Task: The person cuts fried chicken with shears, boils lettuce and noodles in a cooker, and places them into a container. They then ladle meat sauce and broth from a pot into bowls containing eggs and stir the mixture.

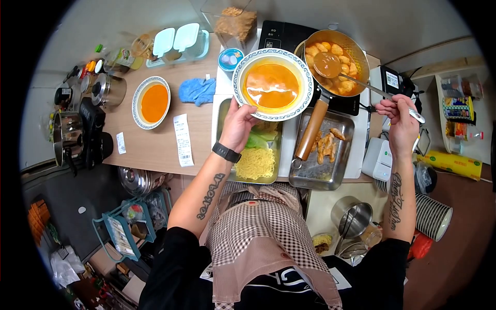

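My left hand (238, 124) grips the near left rim of a patterned white bowl (237, 77), which holds orange soup (268, 85). The bowl is raised beside the pot, over the end of a metal tray. In my right hand (400, 116) is the handle of a ladle (328, 64). Its bowl, full of brownish-orange sauce, is over the pot (364, 57) of fish balls and chunks in broth. The pot's wooden handle (313, 129) points toward me, and the pot sits on a black induction cooker (279, 36).
One metal tray (281, 165) holds noodles (256, 164) and lettuce; another tray (336, 178) holds fried pieces (325, 147). At left are a second soup bowl (137, 106), a blue cloth (196, 92) and a receipt (183, 139). Stacked bowls (434, 217) stand at lower right.
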{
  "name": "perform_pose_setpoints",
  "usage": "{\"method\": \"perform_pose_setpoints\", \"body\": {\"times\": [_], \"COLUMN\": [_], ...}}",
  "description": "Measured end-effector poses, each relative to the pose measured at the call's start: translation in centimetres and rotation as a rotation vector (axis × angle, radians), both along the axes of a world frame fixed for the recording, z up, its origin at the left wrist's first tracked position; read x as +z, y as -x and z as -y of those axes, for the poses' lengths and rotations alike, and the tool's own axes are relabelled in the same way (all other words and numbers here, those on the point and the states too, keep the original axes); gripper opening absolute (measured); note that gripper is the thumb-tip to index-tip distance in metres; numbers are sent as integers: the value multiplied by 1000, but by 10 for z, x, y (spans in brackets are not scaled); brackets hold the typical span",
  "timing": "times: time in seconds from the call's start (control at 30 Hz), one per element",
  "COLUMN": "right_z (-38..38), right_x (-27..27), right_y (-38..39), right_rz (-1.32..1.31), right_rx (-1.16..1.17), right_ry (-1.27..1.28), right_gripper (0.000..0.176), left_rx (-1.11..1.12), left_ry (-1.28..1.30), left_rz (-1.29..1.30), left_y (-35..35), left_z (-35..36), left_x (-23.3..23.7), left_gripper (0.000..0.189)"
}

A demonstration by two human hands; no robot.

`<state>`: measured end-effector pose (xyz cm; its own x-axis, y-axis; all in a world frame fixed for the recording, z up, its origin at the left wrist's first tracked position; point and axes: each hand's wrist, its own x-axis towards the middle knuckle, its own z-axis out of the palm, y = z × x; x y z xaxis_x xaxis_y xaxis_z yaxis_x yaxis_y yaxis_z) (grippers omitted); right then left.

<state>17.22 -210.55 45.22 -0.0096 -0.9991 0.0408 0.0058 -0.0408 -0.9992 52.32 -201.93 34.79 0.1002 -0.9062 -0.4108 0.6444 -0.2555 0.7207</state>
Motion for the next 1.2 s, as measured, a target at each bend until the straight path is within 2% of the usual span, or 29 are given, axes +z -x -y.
{"method": "perform_pose_setpoints", "body": {"times": [0.1, 0.27, 0.33, 0.43, 0.5, 0.63, 0.73, 0.77, 0.8, 0.87, 0.93, 1.0, 1.2], "right_z": [-4, -16, -24, -33, -45, -57, -53, -49, -45, -29, -17, -9, -23], "right_x": [12, 2, -9, -6, -3, -6, -36, -44, -48, -78, -93, -108, -99], "right_y": [-12, -36, -41, -43, -39, -31, -6, -6, -8, 5, 9, 12, -10], "right_rz": [11, -17, -72, -382, -600, -710, -649, -539, -456, -266, -101, 29, 215], "right_rx": [59, 216, 278, 452, 544, 582, 274, 190, 121, -26, -86, -118, -116], "right_ry": [-9, 34, 125, 424, 602, 815, 699, 574, 400, 234, 75, 29, -225], "right_gripper": [23, 22, 20, 18, 25, 25, 23, 19, 22, 27, 30, 32, 42], "left_rx": [2, 6, 4, -2, -5, -1, 16, 37, 62, 89, 135, 180, 295], "left_ry": [10, 5, 8, 13, 9, 17, 29, 33, 37, 72, 90, 60, 19], "left_rz": [-2, -11, -18, -26, -28, -24, -33, -44, -51, -60, -89, -78, -20], "left_y": [1, 2, 1, 0, -1, -2, -4, -5, -6, -12, -18, -27, -66], "left_z": [0, 0, 0, 0, -1, -1, -4, -5, -7, -16, -28, -46, -110], "left_x": [1, 2, 2, 0, -2, -2, 1, 0, -1, -9, -8, -4, 15], "left_gripper": [46, 46, 46, 46, 46, 47, 49, 50, 51, 56, 63, 65, 57]}}
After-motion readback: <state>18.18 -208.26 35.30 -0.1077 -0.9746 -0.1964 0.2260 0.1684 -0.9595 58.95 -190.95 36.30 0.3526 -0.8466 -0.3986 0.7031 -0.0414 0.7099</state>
